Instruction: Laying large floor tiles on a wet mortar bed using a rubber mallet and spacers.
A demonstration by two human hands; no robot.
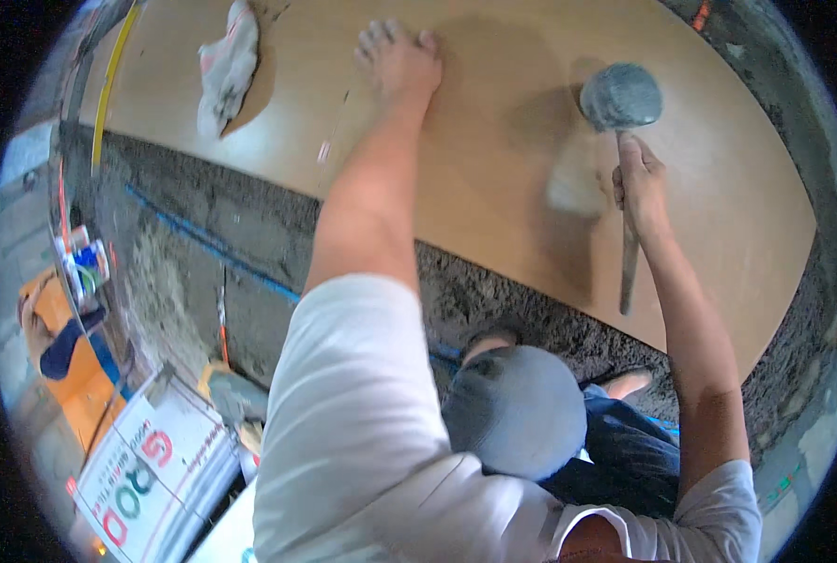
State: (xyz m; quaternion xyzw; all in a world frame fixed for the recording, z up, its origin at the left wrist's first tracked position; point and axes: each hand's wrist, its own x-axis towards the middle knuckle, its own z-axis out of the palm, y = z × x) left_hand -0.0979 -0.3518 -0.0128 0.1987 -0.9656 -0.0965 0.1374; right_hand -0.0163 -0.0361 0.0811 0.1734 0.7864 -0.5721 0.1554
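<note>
My left hand (401, 61) lies flat on a large tan tile (493, 188), with its fingers spread. In my right hand (641, 183) is a rubber mallet (622, 96), gripped by the handle just below its dark grey head. The head is over the right part of the tile and throws a shadow there; the handle's free end points down toward the near edge. To the left of my left hand, a crumpled white cloth or glove (228, 68) rests on the tile.
Rough grey mortar (475, 291) borders the tile's near edge. A blue hose or cable (212, 246) crosses the mortar at left. Beside the tile's left end is a yellow strip-like tool (115, 80). Printed white boxes (151, 469) and an orange surface (71, 342) are at lower left.
</note>
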